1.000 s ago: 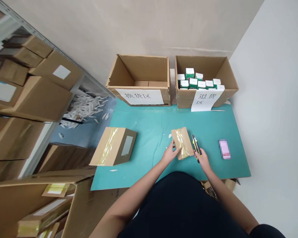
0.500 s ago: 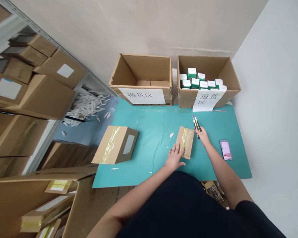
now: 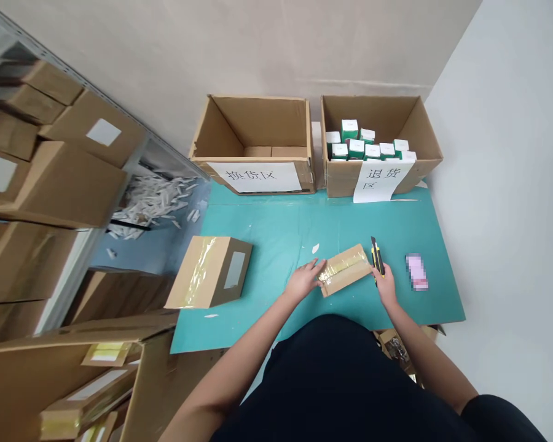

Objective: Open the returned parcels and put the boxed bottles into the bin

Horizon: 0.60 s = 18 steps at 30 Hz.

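A small cardboard box (image 3: 345, 271), with clear yellowish tape along its top, lies slantwise on the green table (image 3: 276, 227). My left hand (image 3: 303, 281) grips its left end, fingers over the top edge and thumb at the near side. In my right hand (image 3: 385, 286) is a black and yellow utility knife (image 3: 376, 256), its tip pointing away from me. The fingers of that hand are closed round the handle and sit right by the box's right end; whether they also touch the box is hard to make out.
A larger taped carton (image 3: 216, 270) stands at the table's left. Behind are two open cartons with paper signs: the left one (image 3: 253, 175) and the right one (image 3: 336, 178), which holds several green-white boxes (image 3: 356, 147). A phone (image 3: 416, 272) lies right. Stacked cartons (image 3: 74, 184) fill the left side.
The small box has turned from lengthwise to slantwise. My left hand has moved left to its left end, and my right hand with the knife has come down and slightly right.
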{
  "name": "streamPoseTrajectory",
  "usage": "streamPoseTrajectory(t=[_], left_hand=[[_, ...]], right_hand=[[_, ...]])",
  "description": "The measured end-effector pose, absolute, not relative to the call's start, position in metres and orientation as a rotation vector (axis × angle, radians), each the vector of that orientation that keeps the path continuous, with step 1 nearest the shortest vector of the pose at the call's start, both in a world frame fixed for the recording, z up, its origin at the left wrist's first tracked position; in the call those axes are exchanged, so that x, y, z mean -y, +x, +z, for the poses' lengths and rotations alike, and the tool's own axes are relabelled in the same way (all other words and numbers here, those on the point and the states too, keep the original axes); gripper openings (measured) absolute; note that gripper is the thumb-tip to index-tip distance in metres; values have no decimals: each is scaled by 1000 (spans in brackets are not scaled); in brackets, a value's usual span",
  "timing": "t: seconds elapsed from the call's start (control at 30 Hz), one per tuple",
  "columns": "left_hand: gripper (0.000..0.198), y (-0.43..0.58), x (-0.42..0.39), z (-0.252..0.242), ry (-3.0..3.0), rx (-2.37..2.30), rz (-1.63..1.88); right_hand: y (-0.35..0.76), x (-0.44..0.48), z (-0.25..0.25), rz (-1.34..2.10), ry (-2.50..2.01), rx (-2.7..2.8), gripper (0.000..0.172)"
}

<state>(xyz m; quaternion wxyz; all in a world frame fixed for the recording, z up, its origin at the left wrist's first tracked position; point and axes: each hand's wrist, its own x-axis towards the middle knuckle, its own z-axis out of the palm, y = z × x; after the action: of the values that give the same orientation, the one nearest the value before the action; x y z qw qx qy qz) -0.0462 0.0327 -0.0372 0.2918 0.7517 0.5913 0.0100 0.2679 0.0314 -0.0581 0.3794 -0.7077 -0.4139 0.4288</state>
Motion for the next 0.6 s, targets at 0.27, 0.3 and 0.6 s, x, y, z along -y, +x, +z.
streamPoseTrajectory(t=[0.27, 0.3, 0.6], left_hand=[[70, -46, -37, -33, 1801, -1617, 75], [69, -42, -34, -33, 1889, -1601, 90], [103, -12, -25, -38, 2384, -1348, -74]], right_hand=[[252, 46, -52, 1258, -1771, 652, 57], [254, 48, -51, 1279, -1752, 624, 58], [306, 53, -31, 1485, -1862, 755, 78]])
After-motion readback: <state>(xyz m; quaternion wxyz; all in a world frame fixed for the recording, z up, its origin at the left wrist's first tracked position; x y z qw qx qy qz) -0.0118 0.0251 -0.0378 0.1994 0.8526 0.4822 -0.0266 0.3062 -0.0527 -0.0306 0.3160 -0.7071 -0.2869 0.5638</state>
